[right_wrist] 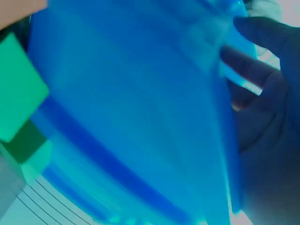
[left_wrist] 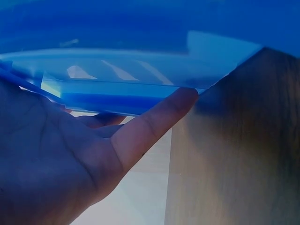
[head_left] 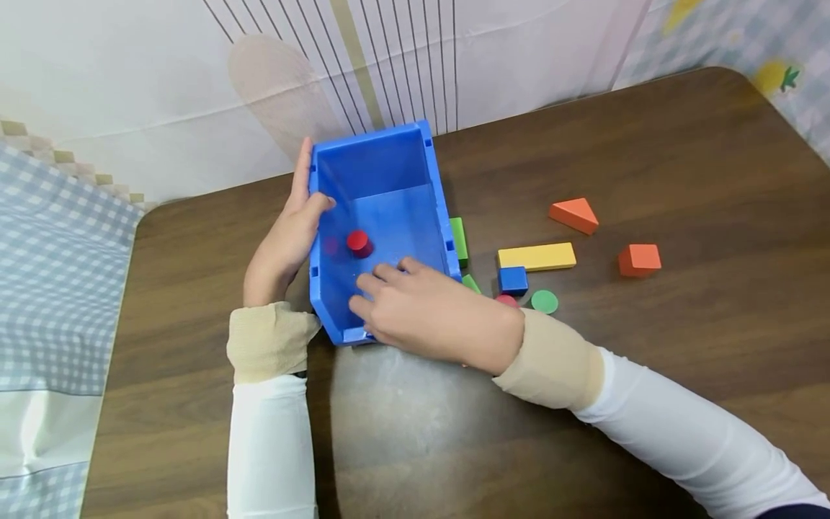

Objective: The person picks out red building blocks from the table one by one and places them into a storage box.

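A blue plastic bin (head_left: 395, 209) stands in the middle of the table, its lower front side toward the person. Inside, near the left wall, is a red cylinder (head_left: 359, 244). My left hand (head_left: 285, 241) grips the left wall, thumb over the rim and fingers along the outside; in the left wrist view the same hand (left_wrist: 93, 145) appears against the blue plastic. Over the bin's front right corner, my right hand (head_left: 421, 310) holds the edge with bent fingers reaching inside, its thumb hidden from the head view. Green blocks (head_left: 459, 241) lie beside the right wall.
Right of the bin lie a yellow bar (head_left: 537, 256), a blue cube (head_left: 513, 280), a green round block (head_left: 545, 301) and a partly covered red round piece (head_left: 508, 300). Farther right are an orange triangular block (head_left: 576, 215) and an orange-red cube (head_left: 639, 260). A patterned curtain (head_left: 181, 86) hangs behind the table.
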A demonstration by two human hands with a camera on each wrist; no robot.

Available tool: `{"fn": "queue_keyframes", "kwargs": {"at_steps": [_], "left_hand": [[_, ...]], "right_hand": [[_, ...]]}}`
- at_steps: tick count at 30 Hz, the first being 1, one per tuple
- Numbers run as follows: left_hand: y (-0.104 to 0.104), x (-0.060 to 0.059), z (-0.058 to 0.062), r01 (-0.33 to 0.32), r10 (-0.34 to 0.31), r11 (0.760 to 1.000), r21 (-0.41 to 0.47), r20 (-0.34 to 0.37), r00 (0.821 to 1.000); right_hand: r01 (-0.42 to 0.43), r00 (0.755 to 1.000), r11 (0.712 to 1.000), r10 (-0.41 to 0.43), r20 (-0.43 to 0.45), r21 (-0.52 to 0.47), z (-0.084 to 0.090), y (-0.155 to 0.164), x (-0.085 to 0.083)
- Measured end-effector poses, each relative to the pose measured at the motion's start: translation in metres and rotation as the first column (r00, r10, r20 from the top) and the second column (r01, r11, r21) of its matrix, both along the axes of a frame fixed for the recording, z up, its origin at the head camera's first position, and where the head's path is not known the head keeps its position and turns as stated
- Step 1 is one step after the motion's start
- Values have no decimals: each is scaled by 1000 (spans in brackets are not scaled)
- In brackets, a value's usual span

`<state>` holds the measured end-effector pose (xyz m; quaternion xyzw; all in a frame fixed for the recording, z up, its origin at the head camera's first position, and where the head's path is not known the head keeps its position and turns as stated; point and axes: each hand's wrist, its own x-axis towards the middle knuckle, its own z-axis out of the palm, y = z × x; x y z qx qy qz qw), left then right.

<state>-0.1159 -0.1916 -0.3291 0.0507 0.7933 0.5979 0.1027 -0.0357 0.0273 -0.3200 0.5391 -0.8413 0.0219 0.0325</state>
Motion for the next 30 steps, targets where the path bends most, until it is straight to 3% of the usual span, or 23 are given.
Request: {"fn": "queue_keyframes", "kwargs": {"at_steps": [8, 14, 21, 30], "left_hand": [[-6, 3, 1, -11, 11, 1000, -24, -3, 1000], [-6, 2, 2, -10, 10, 1000, -5, -2, 1000], [-5, 3, 2, 1, -1, 1000, 4, 4, 1000], [-5, 3, 2, -12, 12, 1000, -11, 4, 1000]], "right_hand": [[-75, 996, 997, 73, 52, 28, 17, 5, -1], [-23, 991, 999, 20, 132, 24, 34, 18, -10], [26, 995, 999, -23, 99, -33, 46, 35, -16], [97, 982, 995, -100, 162, 30, 57, 46, -25]]}}
